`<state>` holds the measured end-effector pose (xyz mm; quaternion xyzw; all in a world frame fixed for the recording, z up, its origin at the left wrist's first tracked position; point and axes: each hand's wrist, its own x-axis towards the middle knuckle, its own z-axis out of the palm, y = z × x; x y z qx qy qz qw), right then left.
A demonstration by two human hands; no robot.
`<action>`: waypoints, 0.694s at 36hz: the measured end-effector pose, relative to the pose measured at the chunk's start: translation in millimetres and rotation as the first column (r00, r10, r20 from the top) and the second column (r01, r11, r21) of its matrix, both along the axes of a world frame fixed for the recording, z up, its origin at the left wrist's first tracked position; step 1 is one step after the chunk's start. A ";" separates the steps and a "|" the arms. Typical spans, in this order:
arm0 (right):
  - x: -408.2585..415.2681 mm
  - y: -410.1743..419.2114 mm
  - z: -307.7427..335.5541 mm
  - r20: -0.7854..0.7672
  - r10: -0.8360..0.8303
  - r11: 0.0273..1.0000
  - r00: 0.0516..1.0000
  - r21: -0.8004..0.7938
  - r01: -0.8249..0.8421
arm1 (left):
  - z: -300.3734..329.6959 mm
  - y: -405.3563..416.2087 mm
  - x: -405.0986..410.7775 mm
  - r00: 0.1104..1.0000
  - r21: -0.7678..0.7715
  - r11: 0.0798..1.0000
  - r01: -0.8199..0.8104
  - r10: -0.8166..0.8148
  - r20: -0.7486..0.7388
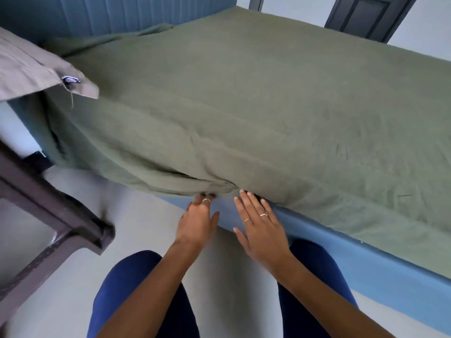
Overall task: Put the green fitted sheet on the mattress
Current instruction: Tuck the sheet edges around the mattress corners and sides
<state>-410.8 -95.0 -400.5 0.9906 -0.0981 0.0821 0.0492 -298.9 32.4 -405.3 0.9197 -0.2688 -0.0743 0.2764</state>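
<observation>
The green fitted sheet point(244, 98) covers the whole top of the mattress and hangs over its near side. Its lower hem bunches in loose folds at the near edge, above the blue bed base point(366, 259). My left hand point(196, 223) reaches up to that hem, and its fingertips pinch or touch the bunched fabric. My right hand point(261, 228) lies flat with spread fingers, its fingertips at the seam where the sheet meets the base. The mattress itself is hidden under the sheet.
A beige pillow point(36, 67) lies at the head end on the left, before a blue padded headboard point(109, 13). A dark wooden piece of furniture point(56, 215) stands at the left on the pale floor. A dark door point(366, 15) is beyond the bed.
</observation>
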 end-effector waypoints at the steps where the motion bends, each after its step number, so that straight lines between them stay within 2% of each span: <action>1: 1.9 -4.8 2.2 -0.008 -0.005 1.000 1.000 -0.010 0.005 | -0.4 -1.9 1.5 1.000 -0.040 0.999 -0.004 0.004 -0.005; 5: 10.3 -13.2 3.9 0.006 0.008 1.000 1.000 -0.028 -0.008 | 3.8 -2.5 1.5 0.999 -0.236 0.971 -0.044 0.046 0.000; 11: 28.3 -14.1 13.1 0.099 -0.024 0.999 0.995 0.031 0.021 | 8.7 -5.1 -0.7 0.991 -0.308 0.948 -0.079 0.109 0.083; 14: 36.2 -11.9 12.6 0.138 -0.032 0.999 0.990 0.025 0.029 | 8.8 -13.7 1.9 0.990 -0.293 0.951 -0.094 0.122 0.076; 19: 54.6 1.7 12.6 0.204 -0.115 0.993 0.972 0.058 0.105 | 6.3 -24.9 8.8 0.969 -0.254 0.964 -0.081 0.136 0.207; 21: 63.4 8.6 18.4 0.182 -0.153 0.988 0.971 0.045 0.147 | 4.3 -26.4 12.0 0.959 -0.200 0.977 -0.075 0.126 0.255; 23: 73.8 12.6 26.6 0.063 -0.235 0.966 0.970 0.122 0.226 | 1.5 -25.3 20.4 0.948 -0.111 0.993 -0.025 0.059 0.313; 25: 82.9 13.0 25.1 0.041 -0.296 0.945 0.954 0.156 0.287 | 2.1 -21.5 35.1 0.902 -0.019 1.000 0.012 -0.003 0.432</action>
